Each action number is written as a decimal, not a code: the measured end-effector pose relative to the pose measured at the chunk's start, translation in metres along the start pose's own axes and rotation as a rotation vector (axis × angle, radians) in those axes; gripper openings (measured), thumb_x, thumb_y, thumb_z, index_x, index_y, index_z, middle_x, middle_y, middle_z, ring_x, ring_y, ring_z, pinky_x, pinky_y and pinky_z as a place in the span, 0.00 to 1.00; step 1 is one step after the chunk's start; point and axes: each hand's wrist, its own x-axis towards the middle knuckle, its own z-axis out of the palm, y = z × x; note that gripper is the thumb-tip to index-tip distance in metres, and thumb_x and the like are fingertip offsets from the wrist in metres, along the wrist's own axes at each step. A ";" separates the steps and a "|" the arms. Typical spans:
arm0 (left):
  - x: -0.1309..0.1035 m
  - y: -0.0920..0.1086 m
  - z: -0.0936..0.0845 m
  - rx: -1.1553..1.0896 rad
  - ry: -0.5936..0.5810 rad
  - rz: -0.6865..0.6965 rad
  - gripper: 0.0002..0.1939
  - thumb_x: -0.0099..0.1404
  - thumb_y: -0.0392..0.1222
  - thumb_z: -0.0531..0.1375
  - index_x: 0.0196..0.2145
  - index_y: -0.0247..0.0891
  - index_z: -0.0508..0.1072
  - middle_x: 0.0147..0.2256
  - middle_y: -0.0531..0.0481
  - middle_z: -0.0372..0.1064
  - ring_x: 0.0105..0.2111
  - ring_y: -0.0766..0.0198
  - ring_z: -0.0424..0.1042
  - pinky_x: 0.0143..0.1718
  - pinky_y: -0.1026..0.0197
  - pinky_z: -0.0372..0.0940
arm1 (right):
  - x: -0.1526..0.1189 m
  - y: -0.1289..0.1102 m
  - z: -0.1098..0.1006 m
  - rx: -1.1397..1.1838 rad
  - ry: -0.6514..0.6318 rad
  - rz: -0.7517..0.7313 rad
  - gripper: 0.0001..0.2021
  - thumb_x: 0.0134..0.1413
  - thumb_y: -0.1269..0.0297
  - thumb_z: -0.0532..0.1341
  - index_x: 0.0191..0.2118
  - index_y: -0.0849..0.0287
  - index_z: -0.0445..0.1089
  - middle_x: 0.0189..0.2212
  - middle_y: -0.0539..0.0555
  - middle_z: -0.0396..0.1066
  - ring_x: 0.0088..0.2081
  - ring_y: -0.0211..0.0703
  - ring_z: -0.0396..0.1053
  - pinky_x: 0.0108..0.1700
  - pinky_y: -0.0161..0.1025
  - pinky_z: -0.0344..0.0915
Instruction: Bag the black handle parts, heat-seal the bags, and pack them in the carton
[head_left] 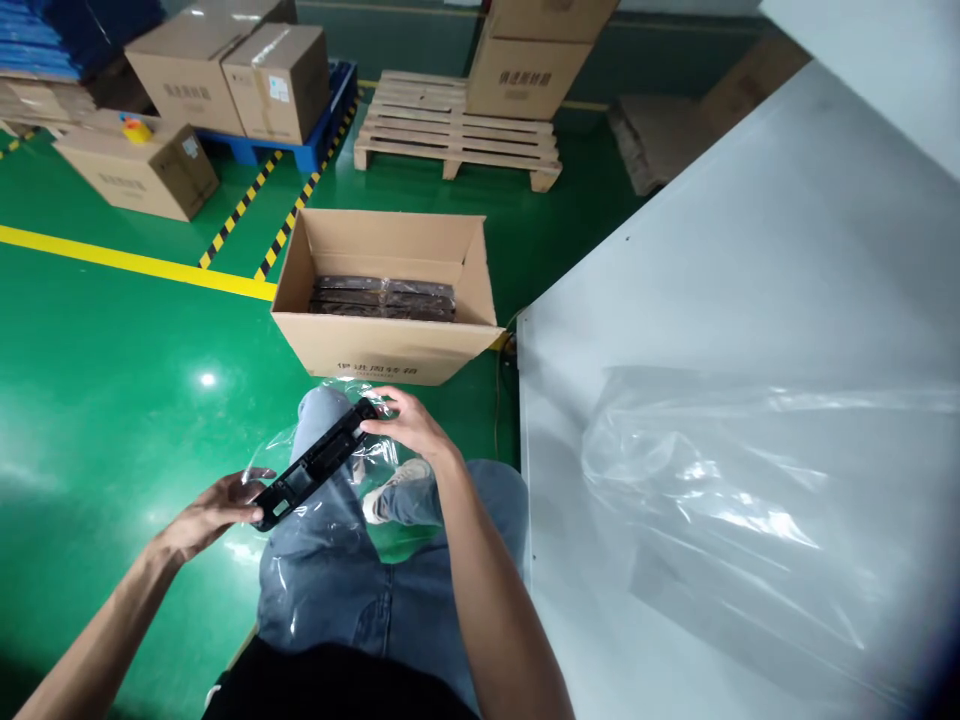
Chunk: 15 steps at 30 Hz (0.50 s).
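Note:
A long black plastic part point(315, 468) with recesses along its face is held slantwise over my lap. My left hand point(217, 512) grips its lower left end, thumb on top. At the upper right end my right hand point(405, 422) pinches it between thumb and fingers. A clear plastic bag point(330, 520) hangs around and under the part, over my jeans; whether the part is inside it I cannot tell. Just ahead stands an open cardboard box point(390, 345), with several dark wrapped parts point(382, 298) lying in rows inside.
To my right is a white table point(570, 330) with clear plastic bags point(697, 480) on it. Farther off are a wooden pallet point(457, 120) bearing cartons point(525, 75), a blue pallet point(307, 155) with boxes, and a closed carton point(142, 170) with a tape roll point(136, 130) on top.

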 end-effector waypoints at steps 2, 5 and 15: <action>0.003 -0.008 0.010 -0.092 0.080 0.004 0.33 0.38 0.50 0.81 0.43 0.39 0.81 0.38 0.46 0.78 0.38 0.55 0.74 0.40 0.56 0.67 | -0.002 0.003 -0.001 -0.003 0.013 -0.006 0.30 0.44 0.58 0.75 0.55 0.56 0.75 0.48 0.56 0.77 0.50 0.49 0.74 0.49 0.40 0.69; 0.001 -0.016 0.020 -0.195 0.144 0.006 0.28 0.40 0.51 0.81 0.38 0.40 0.83 0.36 0.47 0.79 0.36 0.57 0.75 0.40 0.56 0.68 | -0.005 0.010 0.000 0.006 0.050 -0.010 0.28 0.44 0.57 0.75 0.53 0.57 0.76 0.46 0.55 0.78 0.47 0.47 0.74 0.48 0.40 0.68; 0.011 0.074 0.026 0.028 0.199 0.211 0.30 0.39 0.52 0.81 0.40 0.39 0.86 0.34 0.47 0.81 0.31 0.58 0.74 0.32 0.58 0.68 | -0.007 -0.034 -0.041 0.087 0.259 -0.094 0.36 0.47 0.49 0.74 0.62 0.52 0.71 0.47 0.55 0.78 0.41 0.45 0.76 0.42 0.39 0.72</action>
